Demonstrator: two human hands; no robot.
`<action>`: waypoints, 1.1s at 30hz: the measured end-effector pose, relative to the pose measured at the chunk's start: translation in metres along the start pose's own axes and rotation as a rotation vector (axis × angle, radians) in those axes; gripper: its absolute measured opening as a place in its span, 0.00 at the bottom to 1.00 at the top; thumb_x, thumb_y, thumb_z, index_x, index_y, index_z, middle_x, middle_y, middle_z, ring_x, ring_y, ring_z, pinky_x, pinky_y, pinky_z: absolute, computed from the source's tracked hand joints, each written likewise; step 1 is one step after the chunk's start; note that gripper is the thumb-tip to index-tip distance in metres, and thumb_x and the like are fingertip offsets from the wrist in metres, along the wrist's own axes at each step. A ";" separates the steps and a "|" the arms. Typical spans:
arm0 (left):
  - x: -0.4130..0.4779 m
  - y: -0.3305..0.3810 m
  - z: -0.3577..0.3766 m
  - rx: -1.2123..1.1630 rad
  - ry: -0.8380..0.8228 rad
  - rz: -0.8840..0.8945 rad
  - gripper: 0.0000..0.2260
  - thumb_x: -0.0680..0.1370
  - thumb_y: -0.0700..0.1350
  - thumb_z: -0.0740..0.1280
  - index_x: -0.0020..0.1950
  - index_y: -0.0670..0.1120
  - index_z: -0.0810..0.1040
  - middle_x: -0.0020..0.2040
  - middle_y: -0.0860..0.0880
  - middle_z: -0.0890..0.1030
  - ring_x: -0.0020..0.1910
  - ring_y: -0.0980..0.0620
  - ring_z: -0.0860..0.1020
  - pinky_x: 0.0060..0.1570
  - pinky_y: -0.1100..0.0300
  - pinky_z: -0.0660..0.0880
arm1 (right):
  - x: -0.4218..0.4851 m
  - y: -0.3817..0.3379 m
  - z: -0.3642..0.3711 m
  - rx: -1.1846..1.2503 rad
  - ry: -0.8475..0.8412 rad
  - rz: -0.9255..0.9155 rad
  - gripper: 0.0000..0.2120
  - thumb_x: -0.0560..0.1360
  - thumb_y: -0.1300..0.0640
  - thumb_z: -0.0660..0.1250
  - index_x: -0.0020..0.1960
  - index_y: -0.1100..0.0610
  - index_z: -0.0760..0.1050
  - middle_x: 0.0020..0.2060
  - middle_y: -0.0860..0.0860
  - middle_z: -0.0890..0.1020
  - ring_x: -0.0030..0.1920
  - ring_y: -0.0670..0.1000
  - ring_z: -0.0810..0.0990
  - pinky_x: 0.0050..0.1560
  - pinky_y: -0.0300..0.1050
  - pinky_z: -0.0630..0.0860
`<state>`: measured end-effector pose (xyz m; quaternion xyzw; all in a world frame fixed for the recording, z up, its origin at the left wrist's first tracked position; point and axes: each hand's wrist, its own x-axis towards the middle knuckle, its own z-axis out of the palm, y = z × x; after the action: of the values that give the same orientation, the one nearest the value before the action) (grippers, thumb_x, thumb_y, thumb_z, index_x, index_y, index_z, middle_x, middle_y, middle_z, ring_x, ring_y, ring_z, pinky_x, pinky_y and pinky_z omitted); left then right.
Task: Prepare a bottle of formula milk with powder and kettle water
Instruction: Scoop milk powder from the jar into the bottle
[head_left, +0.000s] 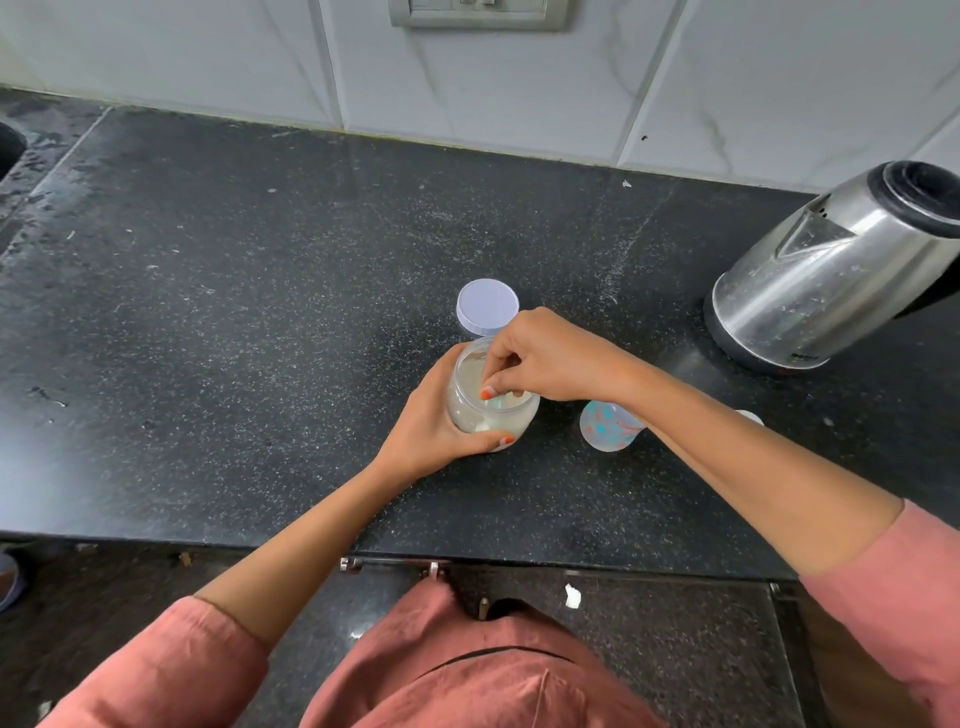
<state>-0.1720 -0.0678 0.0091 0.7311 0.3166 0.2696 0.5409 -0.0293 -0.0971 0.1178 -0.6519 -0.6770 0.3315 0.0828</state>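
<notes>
A clear jar of white powder stands open on the black counter. My left hand wraps around its left side. My right hand hovers over the jar's mouth with fingers pinched on a pale green scoop dipped inside. The jar's lavender lid lies flat just behind it. A clear baby bottle with blue and orange print stands to the right, partly hidden under my right forearm. The steel kettle sits at the far right.
A small white piece, partly hidden, lies behind my right forearm. The tiled wall with a switch plate runs along the back. A sink edge shows at the far left. The counter's front edge is near my body.
</notes>
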 end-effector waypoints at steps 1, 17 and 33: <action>0.000 0.000 0.000 -0.005 0.000 0.000 0.33 0.59 0.55 0.75 0.59 0.70 0.65 0.57 0.65 0.75 0.58 0.65 0.74 0.54 0.73 0.68 | 0.000 0.001 0.002 0.026 0.019 0.010 0.05 0.71 0.60 0.70 0.43 0.61 0.82 0.32 0.49 0.80 0.27 0.37 0.74 0.33 0.30 0.69; -0.001 0.002 0.000 -0.012 -0.007 0.019 0.34 0.59 0.54 0.75 0.61 0.65 0.65 0.58 0.63 0.74 0.59 0.66 0.72 0.54 0.76 0.66 | -0.002 0.009 -0.002 0.087 0.026 0.094 0.05 0.70 0.60 0.71 0.45 0.61 0.82 0.35 0.52 0.82 0.27 0.38 0.75 0.33 0.28 0.69; -0.001 0.005 0.000 0.018 -0.001 0.030 0.32 0.60 0.54 0.75 0.59 0.70 0.65 0.58 0.73 0.72 0.59 0.69 0.71 0.54 0.78 0.64 | -0.034 0.037 0.000 0.462 0.466 0.231 0.02 0.69 0.63 0.72 0.40 0.56 0.81 0.32 0.47 0.82 0.28 0.38 0.78 0.38 0.30 0.77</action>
<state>-0.1722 -0.0693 0.0140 0.7409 0.3077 0.2745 0.5302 0.0059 -0.1320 0.1083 -0.7466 -0.4686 0.3253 0.3424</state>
